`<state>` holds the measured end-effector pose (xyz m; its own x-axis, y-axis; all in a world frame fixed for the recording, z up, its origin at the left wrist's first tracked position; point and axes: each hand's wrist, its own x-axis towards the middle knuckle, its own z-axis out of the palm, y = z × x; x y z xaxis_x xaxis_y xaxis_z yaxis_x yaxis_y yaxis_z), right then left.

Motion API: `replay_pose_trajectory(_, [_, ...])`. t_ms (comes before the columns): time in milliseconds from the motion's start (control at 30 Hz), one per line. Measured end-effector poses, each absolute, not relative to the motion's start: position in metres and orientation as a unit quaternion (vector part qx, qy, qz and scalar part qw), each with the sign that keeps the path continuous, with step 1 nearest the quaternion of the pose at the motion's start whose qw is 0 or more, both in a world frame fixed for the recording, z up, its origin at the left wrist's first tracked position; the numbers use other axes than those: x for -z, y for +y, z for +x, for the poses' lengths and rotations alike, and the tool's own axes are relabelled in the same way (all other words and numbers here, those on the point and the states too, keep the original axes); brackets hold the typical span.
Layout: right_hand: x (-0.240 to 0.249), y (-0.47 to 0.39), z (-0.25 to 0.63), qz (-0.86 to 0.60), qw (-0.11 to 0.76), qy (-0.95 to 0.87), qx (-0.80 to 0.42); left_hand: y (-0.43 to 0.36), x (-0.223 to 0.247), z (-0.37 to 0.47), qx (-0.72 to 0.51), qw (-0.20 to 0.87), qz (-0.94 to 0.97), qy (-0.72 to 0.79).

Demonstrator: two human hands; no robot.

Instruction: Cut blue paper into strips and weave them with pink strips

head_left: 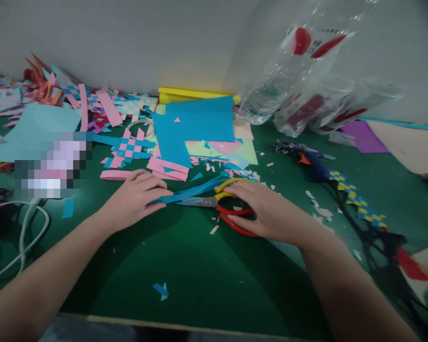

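Observation:
My left hand (137, 202) pinches the left end of some narrow blue paper strips (196, 191), which stretch rightward above the green table. My right hand (267, 204) grips scissors (230, 199) with red and yellow handles. Their blades point left, alongside the strips near my left fingertips; whether the paper lies between the blades I cannot tell. Just behind my hands are pink paper strips (167, 168), a pink and blue woven paper piece (128, 147) and a large blue sheet (203, 118).
A blurred-out phone-like device (55, 166) with a white cable (23, 237) lies left. Paper scraps heap up at the back left (7, 95). A plastic bottle (271, 90) and bagged cups (328, 104) stand back right. A blue and yellow woven strip (360, 202) lies right.

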<state>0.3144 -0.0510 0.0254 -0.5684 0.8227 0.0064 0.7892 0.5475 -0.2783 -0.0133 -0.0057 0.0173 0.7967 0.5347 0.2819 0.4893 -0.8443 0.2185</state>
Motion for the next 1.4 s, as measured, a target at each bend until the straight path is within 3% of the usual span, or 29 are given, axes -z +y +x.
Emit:
replay_pose_trajectory(333, [-0.0222, -0.0509, 0.3131, -0.467, 0.069, -0.872, -0.127, -0.0091, -0.0174, -0.0129, -0.153, 0.068, 0.938, 0.304])
replay_pose_trajectory(733, [-0.0184, -0.0528, 0.3071, -0.471, 0.082, -0.873, -0.096, -0.0105, -0.0190, -0.0118, -0.189, 0.152, 0.906, 0.346])
replay_pose_trajectory(1133, [-0.0218, -0.0544, 0.3054, -0.460, 0.097, -0.875, -0.120, -0.0103, -0.0196, -0.0115, -0.185, 0.126, 0.919, 0.324])
replay_pose_trajectory(1400, [-0.0224, -0.0553, 0.3057, -0.466, 0.091, -0.877, -0.069, -0.0112, -0.0212, -0.0080, -0.191, 0.126, 0.921, 0.314])
